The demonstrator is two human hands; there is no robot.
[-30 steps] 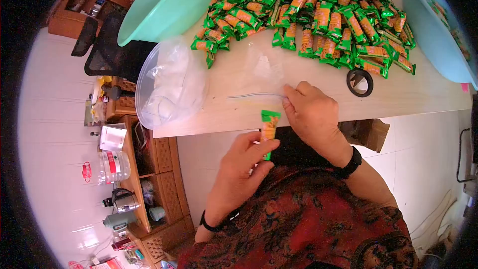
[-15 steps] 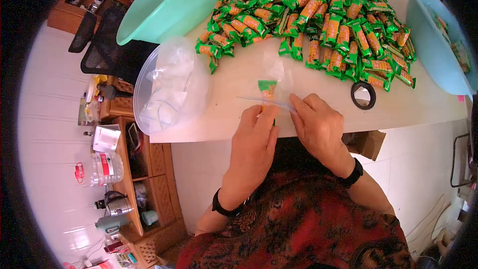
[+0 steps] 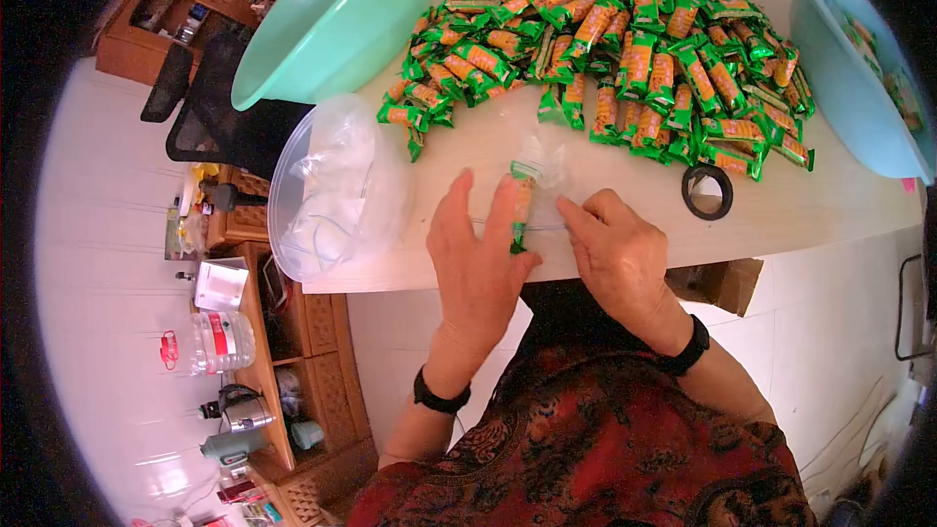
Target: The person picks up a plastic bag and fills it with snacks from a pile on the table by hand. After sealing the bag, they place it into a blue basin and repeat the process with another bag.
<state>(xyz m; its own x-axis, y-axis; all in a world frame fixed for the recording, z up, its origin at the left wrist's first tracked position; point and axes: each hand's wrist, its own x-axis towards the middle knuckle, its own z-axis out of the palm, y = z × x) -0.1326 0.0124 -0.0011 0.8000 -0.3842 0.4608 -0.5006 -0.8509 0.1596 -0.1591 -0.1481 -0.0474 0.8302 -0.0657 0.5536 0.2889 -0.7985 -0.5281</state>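
A green-and-orange snack packet (image 3: 522, 207) lies lengthwise near the table's front edge, overlapping a clear zip bag (image 3: 543, 161). My left hand (image 3: 475, 252) is open, fingers stretched and apart, with its index finger along the packet's left side and its thumb by the packet's lower end. On the other side, my right hand (image 3: 617, 246) is closed, thumb and index finger pinching the edge of the clear bag. Beyond both hands spreads a large heap of the same packets (image 3: 634, 59).
A clear tub (image 3: 282, 197) holding plastic bags stands at the left table edge, below a green basin (image 3: 332, 20). At right are a black tape roll (image 3: 707, 192) and a blue basin (image 3: 847, 68) with packets inside. A wooden cabinet (image 3: 322, 351) stands left.
My left hand's fingers have spread and come off the packet, which now shows along its whole length. The bag's edge has come down toward me, and my right hand has stayed close beside it.
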